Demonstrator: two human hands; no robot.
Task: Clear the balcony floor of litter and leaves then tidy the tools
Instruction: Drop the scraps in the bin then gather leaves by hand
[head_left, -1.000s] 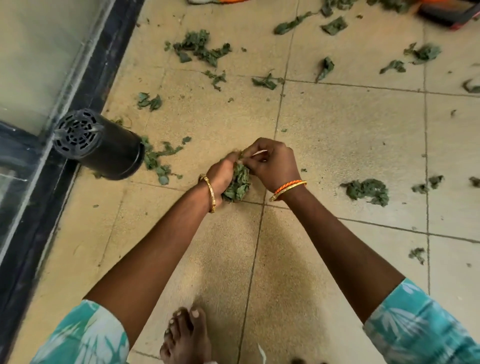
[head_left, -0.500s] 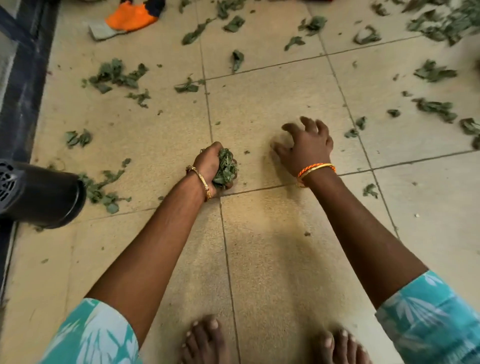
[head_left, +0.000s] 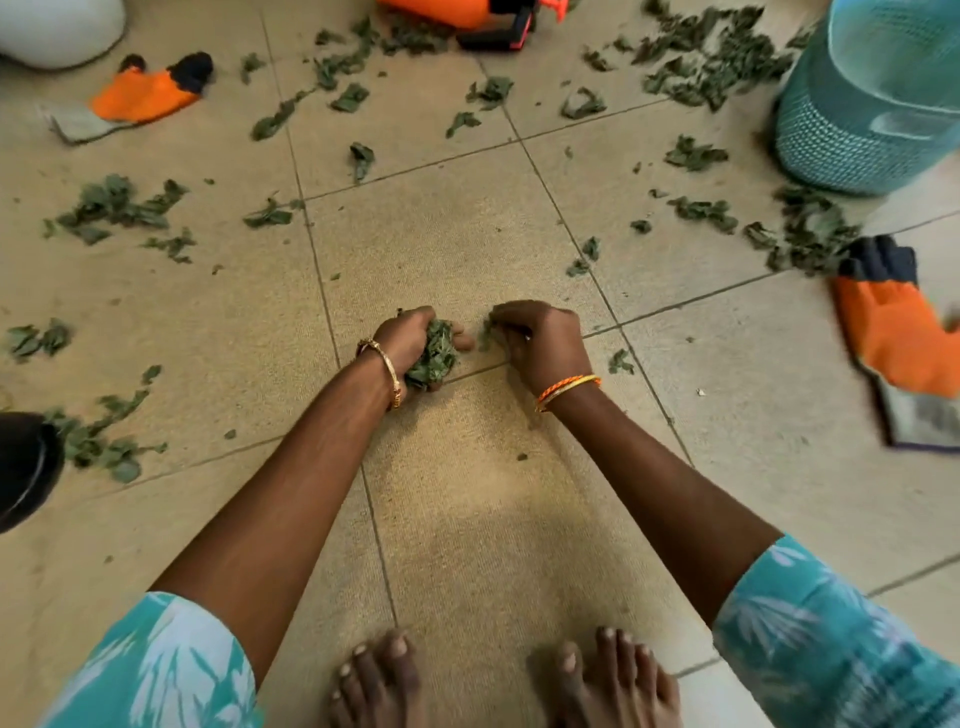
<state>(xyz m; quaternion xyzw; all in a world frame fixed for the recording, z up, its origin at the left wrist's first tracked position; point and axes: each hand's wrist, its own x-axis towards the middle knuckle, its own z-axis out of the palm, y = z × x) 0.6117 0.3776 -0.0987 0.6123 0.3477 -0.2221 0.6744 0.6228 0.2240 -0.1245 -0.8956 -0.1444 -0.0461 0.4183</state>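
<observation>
Here the left hand (head_left: 410, 340) is curled tight round a clump of leaves (head_left: 432, 358), gripping it just above the tiled floor (head_left: 467, 519) in the middle of the scene. Just to its right, the right hand (head_left: 540, 340) has its fingers bent down onto the floor, pinching at a few small leaves (head_left: 488, 332) beside the clump; how much it actually holds cannot be told. Both wrists carry bangles, and two bare feet show at the near edge.

Loose leaves lie scattered over the floor: a patch at the left (head_left: 117, 210), another near the left edge (head_left: 98, 447), and a thick spread at the far right (head_left: 711, 62). An orange glove (head_left: 143, 93) lies at the far left, a second orange glove (head_left: 898, 332) at the right. A teal basket (head_left: 862, 119) stands at the far right, and a black cylinder (head_left: 26, 467) pokes in from the left edge
</observation>
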